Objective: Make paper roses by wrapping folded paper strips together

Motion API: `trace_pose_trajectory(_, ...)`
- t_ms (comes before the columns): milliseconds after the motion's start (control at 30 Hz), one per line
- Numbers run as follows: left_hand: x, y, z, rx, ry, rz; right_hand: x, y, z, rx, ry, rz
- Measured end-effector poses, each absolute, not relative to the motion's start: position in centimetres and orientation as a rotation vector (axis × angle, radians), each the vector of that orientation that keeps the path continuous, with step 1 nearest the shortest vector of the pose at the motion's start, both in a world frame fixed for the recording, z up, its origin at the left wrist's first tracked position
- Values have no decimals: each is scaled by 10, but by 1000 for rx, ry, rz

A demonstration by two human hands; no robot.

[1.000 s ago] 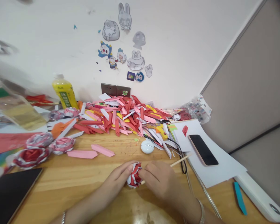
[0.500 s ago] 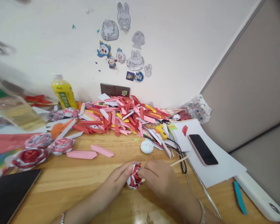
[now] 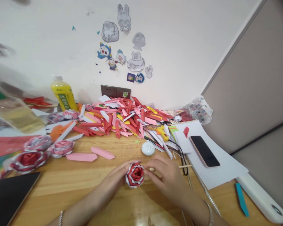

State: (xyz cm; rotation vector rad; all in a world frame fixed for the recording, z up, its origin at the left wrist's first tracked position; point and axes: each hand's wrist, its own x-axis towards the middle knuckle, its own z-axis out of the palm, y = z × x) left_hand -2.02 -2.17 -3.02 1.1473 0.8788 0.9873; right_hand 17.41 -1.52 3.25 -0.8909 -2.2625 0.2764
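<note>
My left hand is closed around the far left side of a red and white folded-paper flower, whose layered petals face up toward me. My right hand grips a thin wooden stick; its blunt tip pokes out between thumb and forefinger, and the other end sticks out behind the hand. The right fingertips are at the flower's right edge; whether they touch it I cannot tell. Two pink folded-paper strips lie on the table beyond my left hand. A white egg-shaped object sits just beyond the flower.
A heap of red, pink, white and yellow paper strips lies against the wall. Finished paper flowers, a yellow-labelled bottle and a dark tablet are at left. A yellow glue gun, phone and paper sheets lie right.
The flower has turned so that its open face shows more toward me. My right hand has drawn slightly right, and the stick's tip has come away from the flower.
</note>
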Motion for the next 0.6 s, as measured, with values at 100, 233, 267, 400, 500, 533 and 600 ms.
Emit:
trace_pose_trajectory(100,-20,-21,-39,1017,797,1001,175,-15,31,-861,-2280,220)
trace_pose_trajectory(233,-17,-21,-35,939,765,999,174,-15,29,-826,-2322,127)
trace_pose_trajectory(267,-17,-21,-32,905,756,998,174,-15,29,-831,-2321,118)
trace_pose_trajectory(400,-13,-23,-19,752,717,990,173,-16,28,-890,-2296,129)
trace_pose_trajectory(500,-12,-24,-16,709,705,1008,172,-17,26,-905,-2303,148)
trace_pose_trajectory(533,-12,-24,-16,708,699,1015,172,-16,25,-916,-2306,162)
trace_pose_trajectory(600,-12,-24,-19,734,678,1029,171,-16,22,-957,-2290,184)
